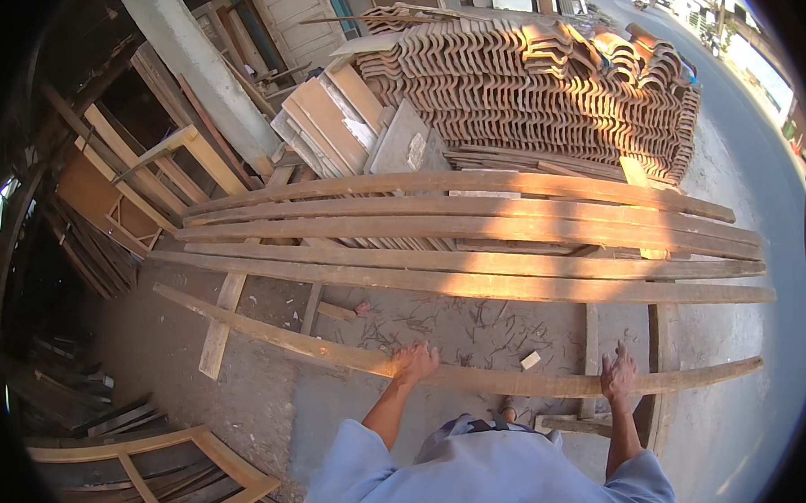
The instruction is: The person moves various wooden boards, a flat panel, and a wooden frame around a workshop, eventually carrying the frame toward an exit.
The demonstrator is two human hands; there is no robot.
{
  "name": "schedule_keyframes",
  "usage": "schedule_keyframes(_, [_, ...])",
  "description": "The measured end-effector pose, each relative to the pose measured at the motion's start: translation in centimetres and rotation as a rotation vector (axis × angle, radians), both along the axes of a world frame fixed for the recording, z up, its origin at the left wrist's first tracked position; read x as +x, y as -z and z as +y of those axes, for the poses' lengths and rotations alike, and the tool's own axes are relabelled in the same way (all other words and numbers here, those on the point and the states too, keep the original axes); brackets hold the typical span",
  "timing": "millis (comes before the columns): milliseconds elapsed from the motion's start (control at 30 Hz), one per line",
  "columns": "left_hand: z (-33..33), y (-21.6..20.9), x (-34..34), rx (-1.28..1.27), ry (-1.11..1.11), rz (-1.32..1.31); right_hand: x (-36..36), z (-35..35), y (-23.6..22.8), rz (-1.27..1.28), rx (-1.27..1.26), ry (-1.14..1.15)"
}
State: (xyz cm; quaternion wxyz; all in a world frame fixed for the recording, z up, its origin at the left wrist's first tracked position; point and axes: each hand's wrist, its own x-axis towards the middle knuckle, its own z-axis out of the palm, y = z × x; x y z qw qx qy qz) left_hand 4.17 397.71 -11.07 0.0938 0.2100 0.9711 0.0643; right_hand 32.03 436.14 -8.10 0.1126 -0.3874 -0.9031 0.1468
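A long, narrow wooden beam [508, 381] lies crosswise in front of me, set apart from the other beams. My left hand [415, 363] rests on it left of its middle, fingers apart and reaching over the far edge. Nearer the beam's right end, my right hand [619, 373] touches it with fingers stretched out past the far edge. Neither hand is closed around the wood. Beyond it several similar beams [530, 286] lie side by side, partly in sunlight. Wooden cross supports [223, 322] run beneath the beams.
Stacked clay roof tiles [504, 85] and leaning flat boards [325, 120] stand beyond the beams. A concrete post [202, 76] rises at the far left. Wooden frames [130, 484] lie near left. A small pale block [530, 360] and scraps lie on the ground. A road [759, 173] runs along the right.
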Motion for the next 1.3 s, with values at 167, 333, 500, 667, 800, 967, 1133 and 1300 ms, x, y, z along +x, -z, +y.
schedule_keyframes(167, [1.4,0.4,-0.9,-0.083,-0.046,-0.167,-2.3,0.9,2.5,-0.359,-0.212,-0.001])
schedule_keyframes(333, [0.1,3.8,-1.0,-0.152,-0.089,-0.155,-3.3,1.6,1.7,-0.411,-0.224,-0.021])
schedule_keyframes(500, [0.8,3.8,-1.6,-0.262,-0.104,-0.253,-4.5,2.9,0.2,-0.323,-0.283,-0.022])
schedule_keyframes(667, [1.7,3.4,-2.1,-0.197,-0.073,-0.231,-4.6,3.5,0.7,-0.313,-0.316,0.028])
schedule_keyframes(800, [0.4,4.7,-1.9,-0.183,-0.048,-0.2,-4.6,3.9,0.7,-0.397,-0.386,0.056])
schedule_keyframes(967, [1.5,3.7,-1.9,-0.173,-0.027,-0.158,-4.0,3.9,1.5,-0.329,-0.347,0.062])
schedule_keyframes(1133, [0.7,4.6,-1.9,-0.144,-0.015,-0.11,-4.3,3.7,0.7,-0.324,-0.323,0.027])
schedule_keyframes(1300, [0.5,4.4,-1.9,-0.126,-0.03,-0.1,-3.5,3.2,1.7,-0.335,-0.305,0.028])
